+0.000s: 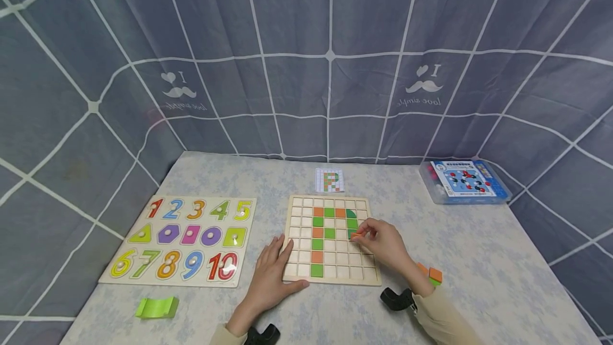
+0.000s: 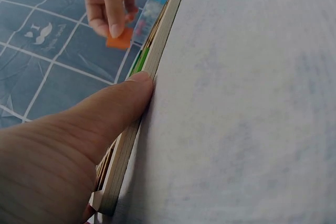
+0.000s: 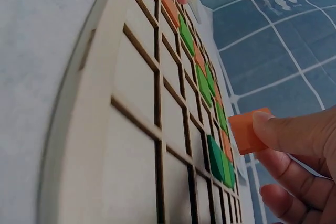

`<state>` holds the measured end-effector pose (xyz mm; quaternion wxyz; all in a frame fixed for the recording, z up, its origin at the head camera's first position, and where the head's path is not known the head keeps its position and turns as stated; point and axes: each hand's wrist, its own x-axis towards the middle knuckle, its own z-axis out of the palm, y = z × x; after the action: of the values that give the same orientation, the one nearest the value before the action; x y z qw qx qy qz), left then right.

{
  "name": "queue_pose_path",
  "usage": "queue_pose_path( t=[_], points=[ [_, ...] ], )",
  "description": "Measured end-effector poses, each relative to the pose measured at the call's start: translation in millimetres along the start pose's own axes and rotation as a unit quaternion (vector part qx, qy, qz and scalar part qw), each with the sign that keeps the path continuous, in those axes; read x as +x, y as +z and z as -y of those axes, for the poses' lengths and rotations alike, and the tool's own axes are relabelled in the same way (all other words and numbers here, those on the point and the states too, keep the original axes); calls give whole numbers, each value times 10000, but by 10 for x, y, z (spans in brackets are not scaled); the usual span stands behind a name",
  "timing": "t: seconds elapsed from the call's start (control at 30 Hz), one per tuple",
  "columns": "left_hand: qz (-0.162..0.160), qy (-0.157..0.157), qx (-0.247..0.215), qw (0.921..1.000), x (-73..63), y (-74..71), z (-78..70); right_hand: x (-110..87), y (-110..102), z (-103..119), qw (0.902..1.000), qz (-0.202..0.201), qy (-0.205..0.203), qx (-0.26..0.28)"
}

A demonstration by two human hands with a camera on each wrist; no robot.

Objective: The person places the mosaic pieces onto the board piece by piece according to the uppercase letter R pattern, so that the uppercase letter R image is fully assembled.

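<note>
My right hand point(image 1: 385, 241) pinches a square orange block point(image 3: 247, 130) between thumb and fingers, held just above the right part of a wooden grid board point(image 1: 345, 273). Orange and green blocks fill some of the board's cells in a P-like shape; a rounded green piece point(image 1: 351, 213) sits at its upper right. Against the board's lower left corner rests my left hand point(image 1: 270, 276), its fingers along the left side and its straight thumb at the front edge. The left wrist view shows that thumb against the wooden rim.
Behind the board lies a pattern card point(image 1: 329, 180). A number-and-shape puzzle point(image 1: 177, 252) is at left, with a light green curved block point(image 1: 157, 307) in front. Loose orange and green blocks point(image 1: 435, 276) lie by my right forearm. A clear box point(image 1: 464, 182) stands at back right.
</note>
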<state>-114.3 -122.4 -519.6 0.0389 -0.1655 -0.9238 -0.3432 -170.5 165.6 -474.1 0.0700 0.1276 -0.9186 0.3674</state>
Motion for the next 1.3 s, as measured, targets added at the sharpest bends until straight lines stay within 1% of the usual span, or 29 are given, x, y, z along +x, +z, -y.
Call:
queue_pose_path(
  t=[0.23,0.37,0.47,0.53,0.67,0.77,0.87,1.03,1.17,1.3],
  points=[
    [48,-40,5,10000,5,9,-8,139,150,55,9995,311,-89,-50],
    [40,-56,11,10000,-1,13,-12,192,213,66,9990,388,-159,-126],
    [36,-65,23,10000,-6,14,-11,227,242,66,9984,358,-255,-358],
    [35,-74,21,10000,-11,12,-10,246,255,65,9968,357,-404,-585],
    [42,-78,48,9999,-17,12,-2,256,255,74,9899,409,-793,-1102],
    [55,-66,61,9999,-22,15,2,246,248,84,9846,429,-1020,-1352],
    [51,-42,71,10000,-25,17,1,238,243,91,9821,445,-1111,-1452],
    [56,-17,28,10000,-27,11,-11,234,241,83,9805,467,-1114,-1547],
    [50,-22,-16,10000,-21,2,-14,237,239,72,9809,472,-1139,-1507],
    [7,-22,11,10000,-6,-4,-12,239,242,56,9808,434,-1250,-1434]
  ],
)
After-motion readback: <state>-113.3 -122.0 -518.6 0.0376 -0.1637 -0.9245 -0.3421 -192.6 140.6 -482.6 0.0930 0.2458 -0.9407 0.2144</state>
